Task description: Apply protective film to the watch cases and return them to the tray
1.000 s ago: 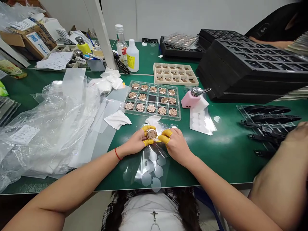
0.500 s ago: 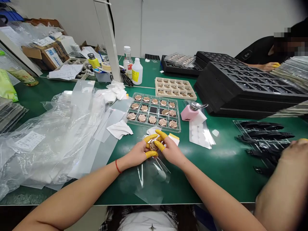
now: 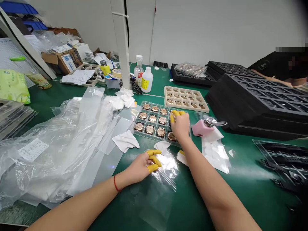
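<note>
My right hand [image 3: 181,125], with yellow finger cots, reaches over the right part of a clear plastic tray [image 3: 154,138]. Its fingers are closed at one of the compartments on a rose-gold watch case, mostly hidden by the hand. Several similar watch cases [image 3: 149,129] sit in the other visible compartments. Nearer the front, my left hand [image 3: 141,165] rests above the table, yellow-cotted fingers bent and apart with nothing between them. Beside it lie clear plastic film [image 3: 168,166] and a crumpled white wipe [image 3: 162,146].
Behind the tray is a beige compartment tray [image 3: 186,106] of watch parts. To the right stand a pink pump bottle [image 3: 203,127] and stacked black foam trays [image 3: 237,109]. Plastic bags [image 3: 62,144] cover the left side. A co-worker's dark sleeve [image 3: 269,65] shows at the far right.
The watch case has left my left hand, and the formerly bare middle compartment now holds one. My right hand has moved up and right to the tray; my view has turned slightly left.
</note>
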Motion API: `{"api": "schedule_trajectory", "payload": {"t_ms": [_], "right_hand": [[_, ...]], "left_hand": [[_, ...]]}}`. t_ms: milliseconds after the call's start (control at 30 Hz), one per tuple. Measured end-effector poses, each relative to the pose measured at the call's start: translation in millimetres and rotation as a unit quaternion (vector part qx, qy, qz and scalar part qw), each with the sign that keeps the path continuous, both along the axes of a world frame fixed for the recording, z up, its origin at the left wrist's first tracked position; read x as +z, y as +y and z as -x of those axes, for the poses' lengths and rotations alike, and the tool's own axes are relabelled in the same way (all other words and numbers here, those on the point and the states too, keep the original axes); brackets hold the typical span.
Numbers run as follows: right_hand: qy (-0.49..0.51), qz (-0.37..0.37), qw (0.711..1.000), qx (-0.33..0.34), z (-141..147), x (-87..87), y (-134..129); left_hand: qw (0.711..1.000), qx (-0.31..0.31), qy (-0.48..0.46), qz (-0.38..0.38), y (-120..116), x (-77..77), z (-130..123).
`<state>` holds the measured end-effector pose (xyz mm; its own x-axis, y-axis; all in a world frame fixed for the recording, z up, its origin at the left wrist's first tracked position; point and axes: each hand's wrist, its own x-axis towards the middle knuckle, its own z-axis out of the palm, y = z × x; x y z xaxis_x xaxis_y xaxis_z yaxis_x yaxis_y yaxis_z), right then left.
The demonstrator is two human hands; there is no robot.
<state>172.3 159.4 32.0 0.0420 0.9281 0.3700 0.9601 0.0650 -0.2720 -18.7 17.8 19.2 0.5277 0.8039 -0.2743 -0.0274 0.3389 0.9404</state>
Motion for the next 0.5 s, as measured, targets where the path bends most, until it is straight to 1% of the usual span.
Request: {"api": "schedule_trajectory", "payload": {"t_ms": [33, 100, 167, 200, 233, 267, 300, 367, 400, 433, 467, 500], "right_hand": [[-0.043, 0.013, 0.999, -0.02, -7, 1.1, -6], [-0.116, 0.066, 0.99, -0.042, -20, 1.1, -14], [-0.139, 0.112, 0.983, -0.031, -30, -2.6, -16], [-0.136, 0.119, 0.983, -0.019, -33, -5.4, -14], [-0.129, 0.119, 0.985, -0.004, -35, -8.2, -12], [-0.123, 0.116, 0.986, 0.012, -36, -10.7, -9], [-0.122, 0.113, 0.986, 0.026, -37, -12.3, -7], [-0.142, 0.114, 0.982, 0.045, -37, -12.5, -5], [-0.16, 0.114, 0.979, 0.051, -36, -11.1, -5], [-0.179, 0.11, 0.976, 0.052, -35, -8.9, -6], [-0.193, 0.101, 0.975, 0.05, -33, -6.1, -6], [-0.199, 0.086, 0.975, 0.049, -30, -3.1, -5]], "left_hand": [[1.0, 0.001, 0.004, 0.003, 2, -1.1, 0], [1.0, -0.005, 0.016, 0.008, 6, -2.3, 0], [0.999, -0.018, 0.025, 0.007, 7, 1.7, 1], [0.999, -0.029, 0.028, -0.003, 6, 7.7, 1], [0.998, -0.044, 0.031, -0.025, 4, 17.0, 2], [0.996, -0.065, 0.035, -0.058, 2, 29.8, 4], [0.989, -0.086, 0.036, -0.113, -2, 45.6, 5], [0.96, -0.139, 0.052, -0.236, -11, 81.2, 7], [0.947, -0.173, 0.049, -0.266, -16, 98.0, 7], [0.945, -0.169, 0.042, -0.277, -20, 112.1, 7], [0.949, -0.145, 0.05, -0.274, -24, 122.8, 6], [0.956, -0.114, 0.067, -0.261, -28, 129.8, 4]]}}
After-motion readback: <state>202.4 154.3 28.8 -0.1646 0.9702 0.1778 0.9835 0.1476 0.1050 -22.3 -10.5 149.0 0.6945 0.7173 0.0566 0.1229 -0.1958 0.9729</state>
